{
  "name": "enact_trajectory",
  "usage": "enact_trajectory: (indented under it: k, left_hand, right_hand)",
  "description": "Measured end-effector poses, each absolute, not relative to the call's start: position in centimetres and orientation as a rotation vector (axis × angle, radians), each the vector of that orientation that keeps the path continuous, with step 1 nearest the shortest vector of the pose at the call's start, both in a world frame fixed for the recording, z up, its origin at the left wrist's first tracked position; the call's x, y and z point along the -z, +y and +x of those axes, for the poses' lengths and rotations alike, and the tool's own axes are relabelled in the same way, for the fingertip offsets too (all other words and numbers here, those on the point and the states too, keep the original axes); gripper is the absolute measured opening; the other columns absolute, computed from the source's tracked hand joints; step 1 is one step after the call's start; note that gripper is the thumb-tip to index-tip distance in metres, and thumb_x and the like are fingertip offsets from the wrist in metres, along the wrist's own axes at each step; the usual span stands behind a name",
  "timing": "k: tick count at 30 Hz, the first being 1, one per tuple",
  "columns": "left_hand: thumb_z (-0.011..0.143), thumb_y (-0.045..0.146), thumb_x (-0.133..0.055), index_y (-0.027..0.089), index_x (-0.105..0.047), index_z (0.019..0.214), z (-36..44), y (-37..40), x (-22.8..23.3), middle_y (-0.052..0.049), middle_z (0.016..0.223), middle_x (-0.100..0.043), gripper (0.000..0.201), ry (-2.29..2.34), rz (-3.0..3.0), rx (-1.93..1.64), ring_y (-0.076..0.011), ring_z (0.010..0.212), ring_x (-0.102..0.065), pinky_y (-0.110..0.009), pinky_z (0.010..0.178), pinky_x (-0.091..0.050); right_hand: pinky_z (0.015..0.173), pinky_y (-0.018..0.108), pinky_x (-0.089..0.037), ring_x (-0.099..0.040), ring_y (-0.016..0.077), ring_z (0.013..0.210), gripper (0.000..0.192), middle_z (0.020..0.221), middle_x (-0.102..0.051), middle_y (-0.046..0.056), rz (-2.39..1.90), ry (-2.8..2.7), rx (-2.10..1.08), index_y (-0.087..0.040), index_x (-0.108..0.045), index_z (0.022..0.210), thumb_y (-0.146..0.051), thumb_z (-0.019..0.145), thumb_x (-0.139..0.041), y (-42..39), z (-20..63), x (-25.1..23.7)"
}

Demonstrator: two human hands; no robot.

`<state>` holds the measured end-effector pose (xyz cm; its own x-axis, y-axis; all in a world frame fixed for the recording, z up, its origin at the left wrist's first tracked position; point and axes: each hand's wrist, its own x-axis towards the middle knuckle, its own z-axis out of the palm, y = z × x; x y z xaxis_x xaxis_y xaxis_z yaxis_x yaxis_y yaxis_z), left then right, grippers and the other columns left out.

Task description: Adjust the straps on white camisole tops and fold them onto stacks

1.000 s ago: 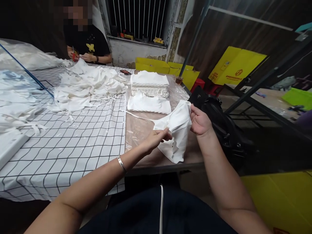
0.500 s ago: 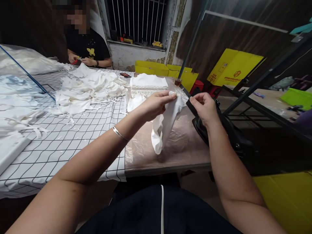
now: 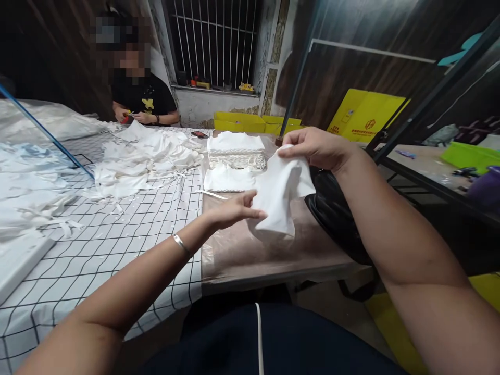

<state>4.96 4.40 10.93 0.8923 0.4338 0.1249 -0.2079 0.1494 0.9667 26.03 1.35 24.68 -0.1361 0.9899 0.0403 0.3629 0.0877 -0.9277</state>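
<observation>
A small white fabric piece [image 3: 275, 190], perhaps part of a garment, hangs spread out between my hands above the plastic-covered part of the table. My right hand [image 3: 318, 148] pinches its top edge between thumb and fingers. My left hand [image 3: 234, 211] is at its lower left edge, the thumb in front and some fingertips hidden by the cloth. Just behind lies a flat white folded piece [image 3: 228, 178], and beyond it a neat stack of white pieces [image 3: 236, 148] with corded edges.
Loose white garments [image 3: 148, 153] heap up on the checked tablecloth [image 3: 156, 250] to the left. A co-worker in a black shirt [image 3: 144, 99] sits across. A black bag [image 3: 336, 213] is at the right table edge. Yellow boxes [image 3: 238, 122] stand behind; a metal post [image 3: 300, 67] rises nearby.
My right hand has come left and taken the cloth's top edge. My left hand has moved from the top down to the lower left edge. The bunched cloth is now spread flat.
</observation>
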Motion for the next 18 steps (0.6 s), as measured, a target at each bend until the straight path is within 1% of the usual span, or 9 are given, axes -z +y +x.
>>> enact_trajectory:
  k: [2,3,5,6,8,10,13,16,18]
  left_hand:
    - [0.062,0.028,-0.086,0.012,-0.067,0.072,3.4,4.7,-10.3,0.0,0.065,-0.062,0.027,0.251,1.45,-0.346,-0.008,0.057,-0.056,-0.017,0.053,-0.045]
    - [0.062,0.03,-0.086,0.012,-0.067,0.065,2.6,5.0,-10.5,0.0,0.061,-0.061,0.026,0.265,1.499,-0.317,-0.0077,0.055,-0.054,-0.018,0.052,-0.044]
    - [0.06,0.033,-0.086,0.013,-0.07,0.061,0.7,6.0,-11.7,-0.001,0.059,-0.062,0.026,0.275,1.571,-0.342,-0.0089,0.054,-0.054,-0.02,0.053,-0.046]
    - [0.058,0.035,-0.087,0.014,-0.072,0.061,-0.3,6.6,-12.5,-0.002,0.059,-0.064,0.026,0.274,1.593,-0.387,-0.0104,0.055,-0.056,-0.022,0.055,-0.048]
    - [0.054,0.039,-0.088,0.016,-0.075,0.062,-2.2,7.5,-14.4,-0.004,0.059,-0.067,0.027,0.278,1.628,-0.477,-0.0138,0.056,-0.059,-0.026,0.058,-0.051]
    - [0.052,0.042,-0.089,0.018,-0.075,0.059,-4.0,8.0,-16.1,-0.006,0.056,-0.066,0.029,0.301,1.667,-0.537,-0.017,0.055,-0.06,-0.03,0.057,-0.052]
    - [0.047,0.044,-0.089,0.018,-0.073,0.054,-5.8,8.2,-17.4,-0.006,0.056,-0.066,0.032,0.397,1.686,-0.598,-0.0209,0.056,-0.062,-0.034,0.055,-0.053]
    - [0.048,0.042,-0.089,0.016,-0.07,0.057,-6.0,8.3,-16.3,-0.008,0.068,-0.068,0.033,0.544,1.657,-0.64,-0.0243,0.065,-0.065,-0.037,0.061,-0.054]
    - [0.053,0.041,-0.086,0.015,-0.07,0.068,-5.4,8.5,-14.1,-0.01,0.079,-0.069,0.034,0.664,1.682,-0.618,-0.0254,0.074,-0.066,-0.039,0.068,-0.054]
  right_hand:
    - [0.056,0.021,-0.041,-0.055,0.0085,0.058,0.031,0.062,-0.058,-0.004,-1.282,-1.441,-1.033,-0.018,-0.055,0.068,-0.027,0.066,-0.085,0.7,27.3,-25.3]
    - [0.058,0.022,-0.041,-0.054,0.0075,0.058,0.029,0.063,-0.057,-0.004,-1.249,-1.362,-1.003,-0.018,-0.053,0.067,-0.027,0.072,-0.08,0.4,28.0,-25.4]
    - [0.062,0.023,-0.042,-0.053,0.0064,0.059,0.027,0.062,-0.055,-0.005,-1.227,-1.246,-0.925,-0.019,-0.049,0.066,-0.028,0.081,-0.07,-0.1,29.4,-25.3]
    - [0.062,0.023,-0.042,-0.052,0.0067,0.058,0.029,0.061,-0.053,-0.005,-1.23,-1.211,-0.884,-0.02,-0.047,0.065,-0.03,0.082,-0.067,-0.3,30.1,-25.0]
    - [0.061,0.025,-0.042,-0.05,0.0088,0.058,0.033,0.06,-0.049,-0.005,-1.231,-1.185,-0.832,-0.021,-0.043,0.064,-0.035,0.079,-0.069,-0.7,31.2,-24.3]
    - [0.058,0.025,-0.042,-0.047,0.0107,0.057,0.037,0.06,-0.047,-0.005,-1.22,-1.197,-0.836,-0.022,-0.043,0.065,-0.039,0.069,-0.075,-1.1,32.1,-23.3]
    - [0.053,0.024,-0.037,-0.043,0.011,0.054,0.045,0.06,-0.044,-0.005,-1.252,-1.235,-0.914,-0.022,-0.043,0.065,-0.044,0.056,-0.081,-1.8,32.9,-21.4]
    - [0.053,0.024,-0.034,-0.042,0.0107,0.054,0.05,0.062,-0.046,-0.004,-1.366,-1.254,-1.025,-0.022,-0.044,0.065,-0.048,0.05,-0.084,-1.8,33.0,-18.3]
    - [0.055,0.025,-0.035,-0.044,0.0114,0.057,0.051,0.064,-0.049,-0.003,-1.495,-1.233,-1.041,-0.021,-0.046,0.067,-0.051,0.048,-0.084,-1.6,32.8,-15.3]
